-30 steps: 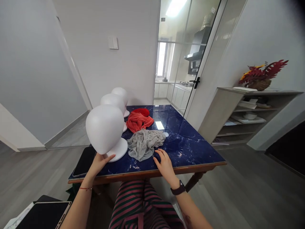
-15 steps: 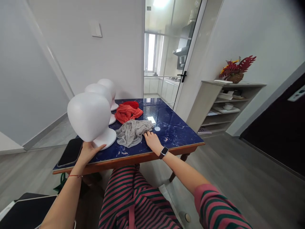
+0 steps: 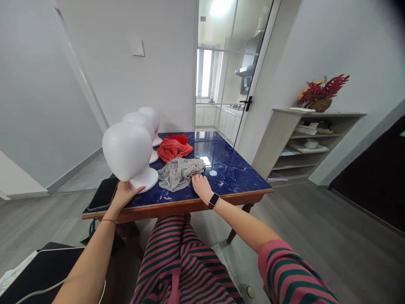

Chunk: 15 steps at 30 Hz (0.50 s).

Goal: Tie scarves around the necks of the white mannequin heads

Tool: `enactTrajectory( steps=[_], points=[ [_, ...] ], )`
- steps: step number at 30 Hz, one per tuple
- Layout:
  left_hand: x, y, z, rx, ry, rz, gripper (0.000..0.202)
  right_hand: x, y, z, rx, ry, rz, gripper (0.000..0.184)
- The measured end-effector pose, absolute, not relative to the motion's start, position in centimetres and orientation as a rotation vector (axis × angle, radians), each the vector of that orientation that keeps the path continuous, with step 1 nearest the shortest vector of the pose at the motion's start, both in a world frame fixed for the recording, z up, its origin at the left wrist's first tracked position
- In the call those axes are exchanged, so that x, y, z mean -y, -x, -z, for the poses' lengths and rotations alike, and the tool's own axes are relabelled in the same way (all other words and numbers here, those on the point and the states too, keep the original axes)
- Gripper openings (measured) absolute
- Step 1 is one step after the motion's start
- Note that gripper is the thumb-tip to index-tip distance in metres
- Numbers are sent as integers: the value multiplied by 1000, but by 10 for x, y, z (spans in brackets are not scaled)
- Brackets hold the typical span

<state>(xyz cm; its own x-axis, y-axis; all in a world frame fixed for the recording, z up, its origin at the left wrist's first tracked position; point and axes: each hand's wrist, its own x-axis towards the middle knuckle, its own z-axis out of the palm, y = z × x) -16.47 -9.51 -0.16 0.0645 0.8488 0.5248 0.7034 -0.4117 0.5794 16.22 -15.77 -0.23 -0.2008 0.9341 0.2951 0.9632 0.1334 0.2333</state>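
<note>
Three white foam mannequin heads stand in a row on the left of a blue marble table [image 3: 240, 179]. My left hand [image 3: 124, 195] rests open against the round base of the nearest head [image 3: 128, 151]. A crumpled grey cloth [image 3: 179, 172] lies beside that base. My right hand [image 3: 200, 185], with a smartwatch on its wrist, lies on the table with its fingers at the grey cloth's right edge. Behind the grey cloth is an orange cloth [image 3: 173, 148], and a red one [image 3: 177, 138] lies further back.
A dark phone or tablet [image 3: 103, 193] lies at the table's left edge. A glass sliding door [image 3: 249, 76] stands behind the table. A shelf unit [image 3: 303, 143] with a red flower arrangement [image 3: 322, 93] is at the right. A dark device [image 3: 47, 270] lies at lower left.
My right hand has moved forward from the near table edge to the grey cloth's right side. My left hand stays at the nearest head's base. The view has shifted.
</note>
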Motion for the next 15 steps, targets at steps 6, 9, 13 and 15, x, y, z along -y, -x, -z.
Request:
enactTrajectory(
  steps=[6,9,13,15],
  points=[
    [94,167,5,-1610,-2125,-1247,80,161,-159,3,2337,1918,585,28],
    [93,168,6,-1661,-2141,-1235,82,160,-157,3,2343,1919,584,29],
    [93,166,6,-1664,-2166,-1248,82,159,-153,1,2352,1938,573,29],
    [94,165,4,-1669,-2157,-1247,83,158,-151,0,2351,1951,567,29]
  ],
)
